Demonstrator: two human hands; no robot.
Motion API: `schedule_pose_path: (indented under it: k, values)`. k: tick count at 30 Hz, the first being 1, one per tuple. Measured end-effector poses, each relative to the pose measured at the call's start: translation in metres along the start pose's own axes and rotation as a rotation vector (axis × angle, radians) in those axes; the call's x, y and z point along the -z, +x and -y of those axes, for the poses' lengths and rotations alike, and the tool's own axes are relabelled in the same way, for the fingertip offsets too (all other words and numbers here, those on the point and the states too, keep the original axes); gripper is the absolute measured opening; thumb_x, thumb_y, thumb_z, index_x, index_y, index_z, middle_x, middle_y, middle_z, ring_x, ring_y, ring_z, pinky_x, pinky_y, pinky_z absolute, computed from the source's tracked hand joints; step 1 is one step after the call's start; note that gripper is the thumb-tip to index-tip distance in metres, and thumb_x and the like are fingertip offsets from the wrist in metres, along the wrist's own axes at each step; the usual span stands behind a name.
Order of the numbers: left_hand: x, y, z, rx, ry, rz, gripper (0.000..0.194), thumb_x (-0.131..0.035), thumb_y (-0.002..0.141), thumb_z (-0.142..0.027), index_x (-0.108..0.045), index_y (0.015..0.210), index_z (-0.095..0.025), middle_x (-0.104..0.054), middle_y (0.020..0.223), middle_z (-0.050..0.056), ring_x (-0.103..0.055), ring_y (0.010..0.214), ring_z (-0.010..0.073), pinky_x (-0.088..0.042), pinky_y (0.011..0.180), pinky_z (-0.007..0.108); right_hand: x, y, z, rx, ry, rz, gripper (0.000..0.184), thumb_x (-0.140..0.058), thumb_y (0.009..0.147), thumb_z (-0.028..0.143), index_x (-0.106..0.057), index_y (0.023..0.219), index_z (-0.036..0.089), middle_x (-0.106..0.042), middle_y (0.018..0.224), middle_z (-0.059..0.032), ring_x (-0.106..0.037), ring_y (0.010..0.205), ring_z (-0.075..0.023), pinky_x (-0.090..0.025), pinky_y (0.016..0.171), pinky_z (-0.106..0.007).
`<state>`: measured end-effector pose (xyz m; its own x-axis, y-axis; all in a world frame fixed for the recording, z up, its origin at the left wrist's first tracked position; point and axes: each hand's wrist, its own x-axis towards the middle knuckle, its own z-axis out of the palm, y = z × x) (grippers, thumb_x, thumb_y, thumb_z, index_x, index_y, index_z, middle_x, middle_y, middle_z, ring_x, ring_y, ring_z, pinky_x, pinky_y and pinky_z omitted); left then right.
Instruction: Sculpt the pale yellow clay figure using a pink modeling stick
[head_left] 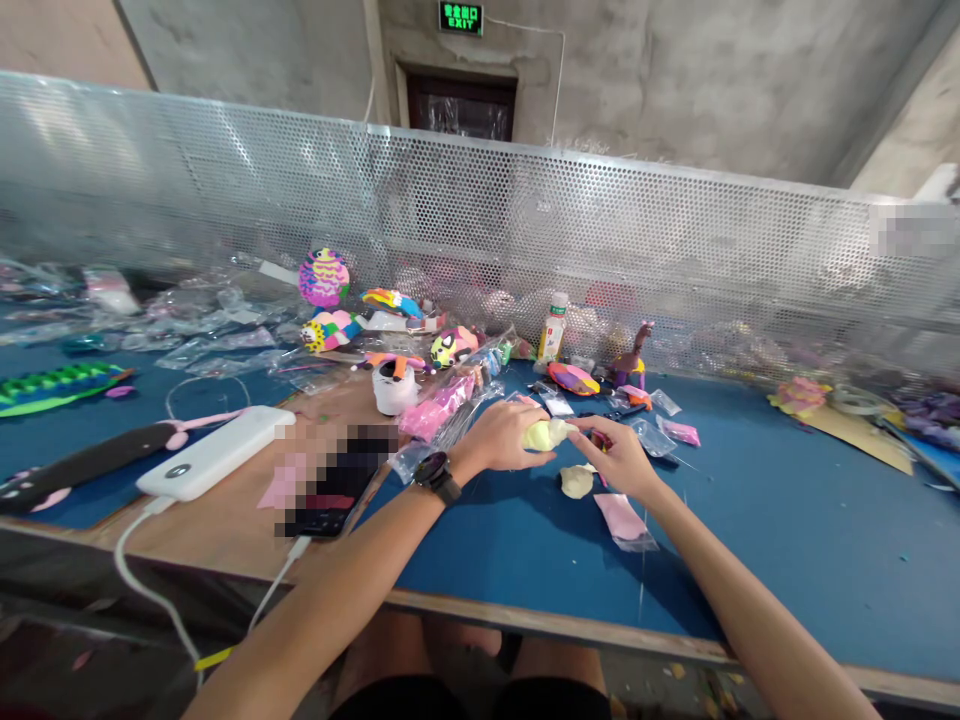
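Clay (537, 436) in my left hand (504, 436), fingers curled round; my right hand (616, 455) pinches pale end (559, 431), fingertips nearly together. I'd press lightly: likely dents easily.

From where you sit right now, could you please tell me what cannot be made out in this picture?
All in the head view:
- Yellow lump: partly hidden by the left hand, so its full shape is unclear.
- Right hand: its grip on the lump's pale end is too small to judge.
- Phone: much of it is covered by blurred blocks.
- Bottle: label print too small to read.
- Green toy: cut off by the left edge.
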<state>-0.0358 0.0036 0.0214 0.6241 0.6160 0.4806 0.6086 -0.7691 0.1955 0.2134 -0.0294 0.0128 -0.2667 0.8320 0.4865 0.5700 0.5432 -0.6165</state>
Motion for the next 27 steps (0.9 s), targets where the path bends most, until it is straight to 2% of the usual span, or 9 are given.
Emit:
schedule_pose_path:
  k: [3,9,11,15,19,27]
  values:
    - [-0.0009,-0.0003,0.0,0.014,-0.004,-0.015,0.046,-0.079,0.085,-0.057,-0.072,0.115,-0.023,-0.08,0.118,0.007,-0.075,0.111,0.0299,-0.056,0.093,0.039,-0.0003,-0.0002,0.0006,0.001,0.015,-0.01,0.044,-0.064,0.099,0.056,-0.083,0.114,0.02,-0.071,0.075,-0.0027,-0.055,0.058,-0.0156,-0.046,0.059,-0.031]
    - [-0.0047,-0.0016,0.0006,0.055,-0.017,0.005,0.051,-0.08,0.083,-0.059,-0.071,0.117,-0.021,-0.08,0.12,0.008,-0.076,0.111,0.031,-0.058,0.092,0.04,0.0008,0.0002,0.0018,0.011,0.013,-0.017,0.041,-0.066,0.098,0.056,-0.085,0.108,0.021,-0.074,0.078,-0.0041,-0.056,0.06,-0.0164,-0.047,0.059,-0.031]
    - [-0.0062,-0.0021,0.0015,0.052,-0.019,-0.005,0.053,-0.079,0.084,-0.06,-0.071,0.118,-0.021,-0.079,0.124,0.009,-0.075,0.114,0.0317,-0.058,0.094,0.041,0.0003,0.0001,0.0017,0.005,0.012,-0.019,0.041,-0.068,0.097,0.057,-0.084,0.11,0.021,-0.075,0.08,-0.0043,-0.056,0.06,-0.0161,-0.048,0.059,-0.031]
    - [-0.0073,-0.0028,0.0024,0.035,-0.011,-0.015,0.052,-0.079,0.084,-0.06,-0.071,0.118,-0.021,-0.079,0.126,0.01,-0.075,0.115,0.0312,-0.058,0.095,0.04,-0.0023,-0.0006,0.0016,-0.025,0.018,-0.019,0.049,-0.072,0.093,0.057,-0.079,0.126,0.02,-0.078,0.089,-0.0045,-0.055,0.057,-0.0143,-0.049,0.058,-0.03]
    - [-0.0075,-0.0027,0.0014,0.008,-0.001,-0.011,0.049,-0.079,0.084,-0.058,-0.071,0.116,-0.021,-0.08,0.118,0.009,-0.076,0.108,0.0301,-0.058,0.092,0.039,-0.0049,-0.0006,0.0013,-0.009,0.015,-0.007,0.046,-0.071,0.094,0.056,-0.082,0.119,0.019,-0.081,0.094,-0.007,-0.06,0.064,-0.0164,-0.051,0.062,-0.03]
    - [-0.0078,-0.0019,0.0021,-0.035,-0.022,-0.04,0.044,-0.08,0.084,-0.054,-0.072,0.112,-0.021,-0.08,0.115,0.008,-0.075,0.106,0.0301,-0.057,0.092,0.041,-0.0012,-0.001,0.0057,-0.005,0.022,0.005,0.047,-0.066,0.098,0.058,-0.084,0.115,0.018,-0.075,0.075,-0.0049,-0.057,0.061,-0.0164,-0.046,0.058,-0.029]
